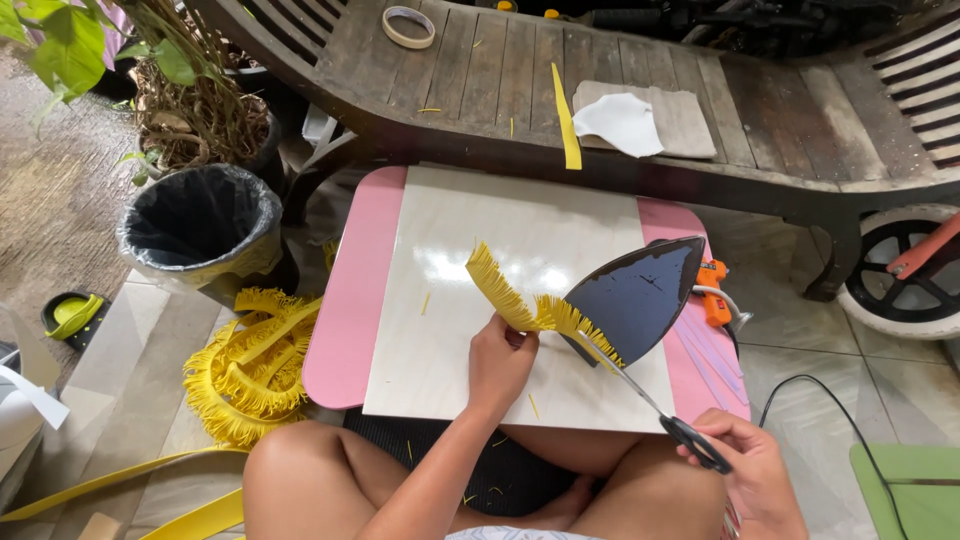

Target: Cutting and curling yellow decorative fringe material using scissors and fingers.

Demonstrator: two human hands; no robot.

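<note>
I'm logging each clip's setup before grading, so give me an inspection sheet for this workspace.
Surface: glossy white board lying on a pink table, over the person's crossed legs.
Job's things: yellow fringed strip in the left hand; scissors in the right hand, blades at the fringe.
Clutter: upturned dark iron, orange glue gun, heap of yellow fringe on the floor.
Grippers: both hands closed on their things.
Cables: black cord across the tiles at right.
Surroundings: wooden bench with a tape roll, lined bin, potted plant, wheel.
</note>
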